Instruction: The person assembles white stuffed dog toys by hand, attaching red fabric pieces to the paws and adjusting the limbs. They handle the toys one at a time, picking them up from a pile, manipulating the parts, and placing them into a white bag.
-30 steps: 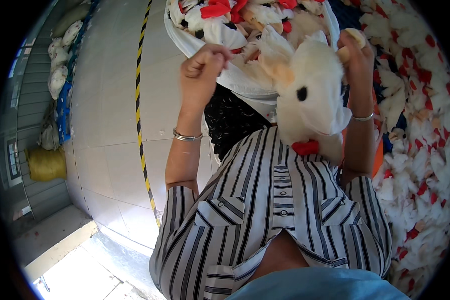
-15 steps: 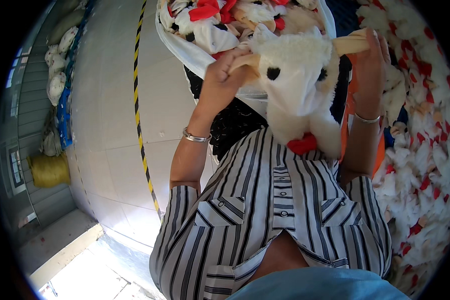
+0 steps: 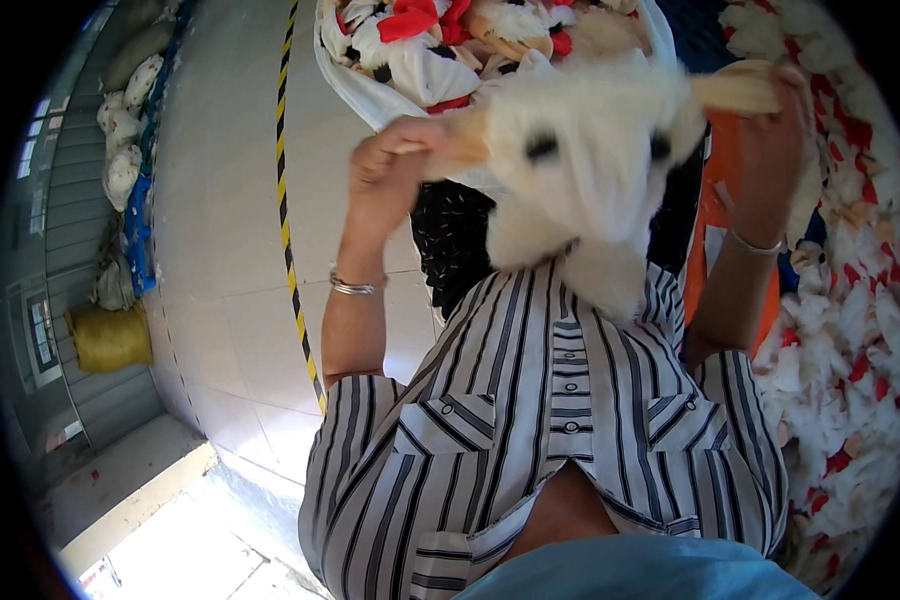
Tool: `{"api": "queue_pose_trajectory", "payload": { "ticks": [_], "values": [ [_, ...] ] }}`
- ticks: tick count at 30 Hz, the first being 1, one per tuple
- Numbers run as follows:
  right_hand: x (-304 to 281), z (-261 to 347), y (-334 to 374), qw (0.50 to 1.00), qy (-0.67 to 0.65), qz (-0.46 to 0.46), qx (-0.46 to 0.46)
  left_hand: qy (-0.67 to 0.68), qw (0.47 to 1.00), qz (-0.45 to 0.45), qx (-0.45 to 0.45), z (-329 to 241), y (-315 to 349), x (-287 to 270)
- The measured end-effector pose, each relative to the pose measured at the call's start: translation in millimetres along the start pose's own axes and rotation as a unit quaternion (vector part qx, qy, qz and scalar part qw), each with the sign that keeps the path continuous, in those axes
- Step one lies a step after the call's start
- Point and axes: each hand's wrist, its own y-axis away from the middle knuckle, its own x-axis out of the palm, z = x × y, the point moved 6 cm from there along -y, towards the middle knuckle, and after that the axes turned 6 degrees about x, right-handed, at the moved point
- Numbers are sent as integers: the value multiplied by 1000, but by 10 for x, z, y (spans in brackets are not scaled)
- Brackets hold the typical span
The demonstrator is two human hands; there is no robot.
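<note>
Between my hands hangs a cream plush toy, an animal head with dark eye patches and a fuzzy body below, blurred by motion. My left hand is closed on the toy's beige ear at the left. My right hand, also smeared, grips the other beige ear, which is pulled out sideways. The toy is in front of my striped shirt, with its lower part against my chest.
Beyond the toy, a white-rimmed container holds several plush pieces in white, red, black and beige. A large pile of similar pieces lies along the right. Black-and-yellow tape crosses the grey floor. A yellow bundle stands far left.
Both hands have moved farther apart, stretching the ears outward. The toy's body has swung, and the red patch at its bottom no longer shows.
</note>
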Motion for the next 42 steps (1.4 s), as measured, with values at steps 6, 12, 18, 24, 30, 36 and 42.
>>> {"api": "queue_pose_trajectory", "payload": {
  "ticks": [6, 12, 18, 24, 30, 36, 42],
  "values": [
    [552, 275, 29, 948, 269, 23, -170, -215, 926, 270, -151, 228, -74, 130],
    [1286, 325, -279, 976, -160, 71, 131, -165, 981, 99, 4, -367, -449, 720],
    [1391, 437, -130, 981, -50, 71, 172, -73, 972, -19, -224, 173, -474, 771],
    [1653, 235, 383, 954, 237, 136, 122, -10, 982, -70, -176, 441, -489, 833],
    [1198, 92, 249, 972, 211, 55, 87, 42, 968, 90, -231, 254, -415, 818],
    [1126, 233, 227, 961, 265, -1, 85, 172, 958, 65, -220, 432, -321, 824],
    [1820, 894, 277, 956, 258, 140, 28, 241, 936, -37, -255, 365, -391, 896]
  ]
}}
